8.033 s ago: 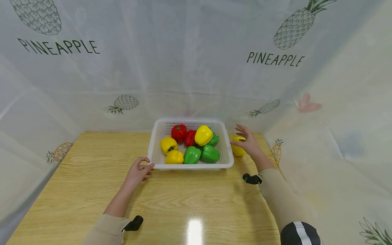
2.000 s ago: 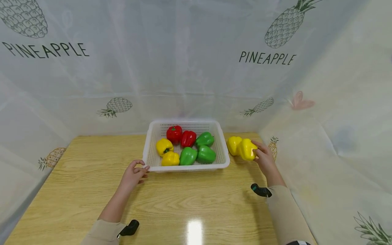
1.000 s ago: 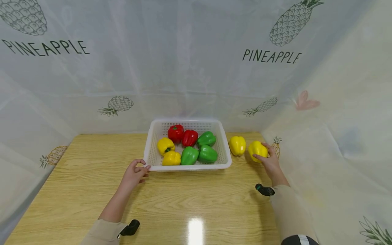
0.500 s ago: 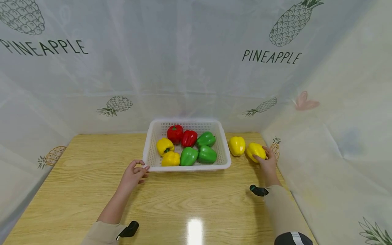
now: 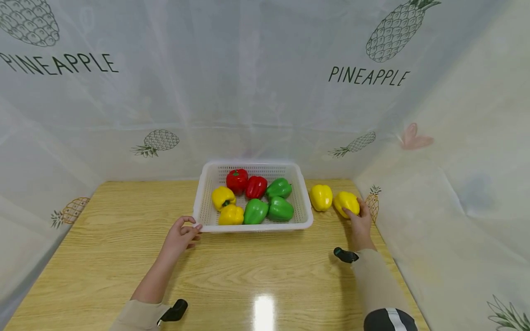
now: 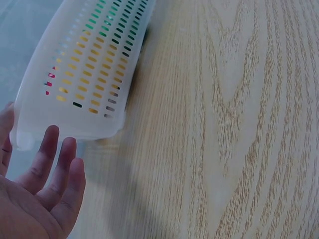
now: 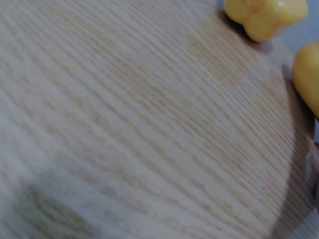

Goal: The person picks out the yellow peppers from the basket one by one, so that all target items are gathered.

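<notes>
My right hand (image 5: 360,223) holds a yellow bell pepper (image 5: 346,203) at the table's right side, thumb in front and fingers around its right side. Just left of it, a second yellow bell pepper (image 5: 321,197) stands on the table beside the basket. In the right wrist view both peppers show, the nearer yellow pepper (image 7: 308,77) cut off by the edge. My left hand (image 5: 181,236) pinches the front left corner of the white plastic basket (image 5: 256,227) between thumb and index finger. In the left wrist view its other fingers (image 6: 67,164) extend beside the perforated wall.
Inside the basket lie two red peppers (image 5: 256,187), two yellow peppers (image 5: 231,214) and three green peppers (image 5: 280,208). The wooden table (image 5: 232,276) meets a pineapple-print curtain (image 5: 248,92) at the back and right.
Eight seconds ago a yellow pepper lay atop others in the basket; now two yellow peppers stand to its right. The right hand's pepper moved right, away from the other, and lowered. The left hand stayed.
</notes>
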The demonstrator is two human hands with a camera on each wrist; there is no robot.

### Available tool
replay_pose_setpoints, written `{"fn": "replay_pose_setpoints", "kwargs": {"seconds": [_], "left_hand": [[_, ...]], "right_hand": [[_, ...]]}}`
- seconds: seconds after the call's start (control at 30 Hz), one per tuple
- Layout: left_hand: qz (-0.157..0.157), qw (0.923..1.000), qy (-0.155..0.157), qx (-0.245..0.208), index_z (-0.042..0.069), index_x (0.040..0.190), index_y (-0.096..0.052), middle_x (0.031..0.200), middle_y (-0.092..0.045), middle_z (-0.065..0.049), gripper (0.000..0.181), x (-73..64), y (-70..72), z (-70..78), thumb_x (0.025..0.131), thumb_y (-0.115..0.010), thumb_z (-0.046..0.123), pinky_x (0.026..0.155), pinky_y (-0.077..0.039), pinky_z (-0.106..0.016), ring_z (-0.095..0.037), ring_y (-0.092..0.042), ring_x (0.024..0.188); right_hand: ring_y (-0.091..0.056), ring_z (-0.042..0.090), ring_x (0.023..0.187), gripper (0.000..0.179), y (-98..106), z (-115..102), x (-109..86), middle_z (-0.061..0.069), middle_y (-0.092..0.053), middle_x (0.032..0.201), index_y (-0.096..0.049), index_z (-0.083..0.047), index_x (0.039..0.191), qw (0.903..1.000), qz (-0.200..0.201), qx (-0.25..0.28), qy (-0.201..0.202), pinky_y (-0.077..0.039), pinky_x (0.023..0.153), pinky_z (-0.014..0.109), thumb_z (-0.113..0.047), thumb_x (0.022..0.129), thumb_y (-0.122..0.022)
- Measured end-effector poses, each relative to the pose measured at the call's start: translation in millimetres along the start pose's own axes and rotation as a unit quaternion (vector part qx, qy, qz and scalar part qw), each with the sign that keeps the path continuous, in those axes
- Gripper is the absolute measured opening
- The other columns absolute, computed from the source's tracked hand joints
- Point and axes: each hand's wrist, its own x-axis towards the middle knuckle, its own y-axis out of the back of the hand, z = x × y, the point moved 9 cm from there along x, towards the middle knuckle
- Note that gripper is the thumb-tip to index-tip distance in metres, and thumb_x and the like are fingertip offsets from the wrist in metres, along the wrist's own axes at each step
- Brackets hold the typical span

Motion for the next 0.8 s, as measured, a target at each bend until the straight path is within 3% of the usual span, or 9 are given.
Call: {"fn": "replay_pose_setpoints", "kwargs": {"seconds": [0.23, 0.8], "left_hand": [[0.001, 1.0000, 0.002, 0.002, 0.007, 0.121, -0.042, 0.103, -0.069, -0.017, 0.033, 0.6, -0.8, -1.0, 0.100, -0.059, 0.026, 0.075, -0.053, -0.044, -0.031, -0.065, 0.091], [0.004, 0.9999, 0.002, -0.010, 0.008, 0.119, -0.042, 0.101, -0.069, -0.015, 0.032, 0.2, -1.9, -1.9, 0.099, -0.060, 0.025, 0.075, -0.053, -0.044, -0.030, -0.066, 0.089]], "right_hand": [[-0.029, 0.019, 0.139, 0.072, -2.5, 2.8, 4.5, 0.007, -0.031, 0.155, -0.033, -0.012, 0.151, 0.9997, -0.005, 0.023, -0.001, -0.023, 0.113, 0.031, 0.002, 0.090, -0.067], [-0.031, 0.022, 0.137, 0.072, -10.8, 1.5, 5.0, 0.007, -0.032, 0.154, -0.033, -0.013, 0.152, 0.9997, 0.017, 0.014, 0.010, -0.029, 0.110, 0.030, 0.000, 0.090, -0.068]]}}
